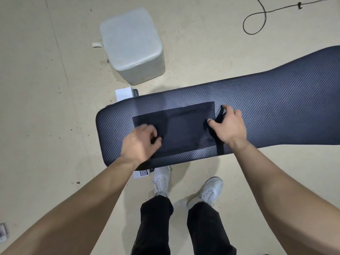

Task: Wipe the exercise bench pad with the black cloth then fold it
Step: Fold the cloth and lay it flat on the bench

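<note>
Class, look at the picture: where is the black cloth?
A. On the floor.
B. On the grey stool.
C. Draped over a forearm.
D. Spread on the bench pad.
D: the black cloth lies spread on the bench pad, the left hand and right hand holding its ends.

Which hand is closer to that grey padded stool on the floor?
Left. The left hand pinches the cloth at its near corner, almost straight below the stool in the picture; the right hand holds the cloth's other end, farther to the side.
</note>
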A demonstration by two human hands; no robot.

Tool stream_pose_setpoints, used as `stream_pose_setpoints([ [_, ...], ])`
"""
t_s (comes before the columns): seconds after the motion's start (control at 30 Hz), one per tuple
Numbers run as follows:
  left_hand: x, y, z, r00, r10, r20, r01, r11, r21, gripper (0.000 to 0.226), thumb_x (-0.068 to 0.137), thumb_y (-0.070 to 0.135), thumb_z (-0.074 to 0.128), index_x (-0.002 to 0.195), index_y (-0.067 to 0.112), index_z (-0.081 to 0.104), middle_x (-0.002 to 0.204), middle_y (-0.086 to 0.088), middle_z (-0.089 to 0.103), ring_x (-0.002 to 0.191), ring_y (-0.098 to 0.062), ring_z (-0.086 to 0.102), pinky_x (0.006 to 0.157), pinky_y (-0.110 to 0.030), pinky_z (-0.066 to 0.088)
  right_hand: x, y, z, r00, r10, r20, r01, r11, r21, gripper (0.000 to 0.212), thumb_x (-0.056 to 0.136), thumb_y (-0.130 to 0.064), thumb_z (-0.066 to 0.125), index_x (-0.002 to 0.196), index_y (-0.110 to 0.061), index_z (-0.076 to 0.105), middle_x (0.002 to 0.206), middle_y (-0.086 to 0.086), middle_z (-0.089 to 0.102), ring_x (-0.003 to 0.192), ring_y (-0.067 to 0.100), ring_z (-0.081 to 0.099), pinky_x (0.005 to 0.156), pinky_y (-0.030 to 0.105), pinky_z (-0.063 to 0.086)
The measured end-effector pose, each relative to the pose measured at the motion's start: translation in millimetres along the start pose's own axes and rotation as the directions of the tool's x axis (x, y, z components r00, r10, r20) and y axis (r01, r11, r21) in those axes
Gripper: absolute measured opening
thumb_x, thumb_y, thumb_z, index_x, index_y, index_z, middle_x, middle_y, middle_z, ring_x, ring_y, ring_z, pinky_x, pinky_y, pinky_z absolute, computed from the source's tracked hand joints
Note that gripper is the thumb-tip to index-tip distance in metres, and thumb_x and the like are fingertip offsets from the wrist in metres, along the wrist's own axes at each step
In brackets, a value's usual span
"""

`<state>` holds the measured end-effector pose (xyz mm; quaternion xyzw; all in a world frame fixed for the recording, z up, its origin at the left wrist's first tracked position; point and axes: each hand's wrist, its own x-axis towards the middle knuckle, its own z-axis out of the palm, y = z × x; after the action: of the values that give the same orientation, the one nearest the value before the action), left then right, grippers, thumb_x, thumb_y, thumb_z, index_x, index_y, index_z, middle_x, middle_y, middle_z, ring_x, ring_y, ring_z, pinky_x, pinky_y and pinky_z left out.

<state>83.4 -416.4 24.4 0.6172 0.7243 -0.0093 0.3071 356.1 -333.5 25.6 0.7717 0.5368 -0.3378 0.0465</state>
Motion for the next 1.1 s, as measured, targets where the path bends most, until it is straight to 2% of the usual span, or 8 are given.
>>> stream_pose_setpoints([
  [0.07, 11.1, 6.7, -3.7, 0.986, -0.016, -0.165, 0.013, 1.0, -0.019, 0.025, 0.085, 0.033, 0.065, 0.108, 0.028, 0.057, 0.112, 0.004, 0.053, 0.104, -0.021, 0.05, 0.071, -0.035, 0.051, 12.5, -8.8, 4.5, 0.999, 0.02, 0.04, -0.023, 0.995, 0.096, 0.065, 0.081, -0.049, 0.072, 0.136, -0.025, 0.048, 0.129, 0.006, 0.043, 0.117, 0.03, 0.054, 0.101, 0.039, 0.045],
  [0.17, 30.9, 8.9, -8.6, 0.992, -0.086, -0.092, 0.08, 0.994, -0.071, 0.049, 0.086, 0.028, 0.068, 0.129, 0.032, 0.045, 0.127, -0.002, 0.043, 0.112, -0.025, 0.047, 0.076, -0.04, 0.051, 24.0, -18.8, 6.7, 0.997, 0.03, 0.074, -0.048, 0.965, 0.256, 0.025, 0.08, -0.035, 0.076, 0.096, -0.027, 0.059, 0.113, 0.004, 0.049, 0.096, 0.026, 0.061, 0.088, 0.035, 0.051],
  [0.3, 45.9, -0.8, -7.1, 0.986, -0.151, -0.074, 0.146, 0.987, -0.068, 0.018, 0.092, 0.028, 0.062, 0.108, 0.024, 0.054, 0.117, -0.004, 0.049, 0.094, -0.032, 0.058, 0.072, -0.035, 0.043, 21.5, -21.8, -1.4, 0.995, -0.039, 0.089, -0.016, 0.833, 0.552, 0.024, 0.085, -0.016, 0.064, 0.069, -0.019, 0.046, 0.07, -0.003, 0.048, 0.063, 0.013, 0.045, 0.062, 0.028, 0.038],
  [0.43, 52.4, -7.4, -9.9, 0.956, -0.293, -0.029, 0.283, 0.941, -0.186, 0.006, 0.095, 0.028, 0.056, 0.097, 0.022, 0.053, 0.107, -0.002, 0.057, 0.092, -0.032, 0.059, 0.079, -0.035, 0.042, 8.5, -13.5, -10.8, 0.974, -0.109, 0.2, -0.06, 0.723, 0.688, 0.016, 0.091, -0.019, 0.064, 0.081, -0.019, 0.052, 0.067, -0.002, 0.05, 0.059, 0.013, 0.047, 0.062, 0.029, 0.038],
  [0.6, 53.9, -10.7, -16.2, 0.914, -0.402, 0.045, 0.397, 0.869, -0.294, 0.008, 0.096, 0.029, 0.055, 0.097, 0.022, 0.051, 0.097, 0.002, 0.059, 0.094, -0.025, 0.056, 0.082, -0.034, 0.041, -6.2, 0.1, -10.7, 0.842, -0.226, 0.49, -0.059, 0.864, 0.5, 0.032, 0.082, -0.01, 0.08, 0.111, -0.006, 0.066, 0.084, 0.007, 0.07, 0.073, 0.015, 0.065, 0.075, 0.026, 0.053],
  [0.77, 53.3, -8.8, -20.4, 0.911, -0.407, 0.066, 0.406, 0.86, -0.308, 0.009, 0.093, 0.031, 0.058, 0.098, 0.024, 0.054, 0.096, 0.003, 0.061, 0.097, -0.025, 0.059, 0.082, -0.036, 0.046, -6.9, 3.2, 3.2, 0.922, -0.211, 0.325, 0.061, 0.908, 0.415, 0.024, 0.071, -0.032, 0.078, 0.076, -0.018, 0.059, 0.077, 0.004, 0.062, 0.071, 0.022, 0.059, 0.069, 0.036, 0.047],
  [0.87, 45.9, -7.0, -24.2, 0.962, -0.269, -0.045, 0.26, 0.955, -0.144, 0.007, 0.084, 0.03, 0.061, 0.09, 0.027, 0.058, 0.089, 0.004, 0.062, 0.102, -0.023, 0.052, 0.077, -0.035, 0.044, -7.2, -5.3, 1.5, 0.935, -0.208, 0.289, 0.071, 0.905, 0.42, 0.025, 0.067, -0.044, 0.061, 0.083, -0.025, 0.064, 0.085, 0.0, 0.073, 0.084, 0.024, 0.069, 0.081, 0.047, 0.056],
  [1.1, 41.5, -8.2, -30.0, 0.984, -0.178, -0.013, 0.17, 0.956, -0.238, 0.006, 0.083, 0.026, 0.056, 0.087, 0.026, 0.051, 0.077, 0.002, 0.061, 0.075, -0.024, 0.057, 0.066, -0.034, 0.042, -1.6, -18.6, -6.2, 0.899, -0.214, 0.381, -0.069, 0.792, 0.606, 0.027, 0.082, -0.01, 0.07, 0.102, -0.017, 0.055, 0.087, 0.013, 0.067, 0.077, 0.024, 0.062, 0.067, 0.037, 0.048],
])
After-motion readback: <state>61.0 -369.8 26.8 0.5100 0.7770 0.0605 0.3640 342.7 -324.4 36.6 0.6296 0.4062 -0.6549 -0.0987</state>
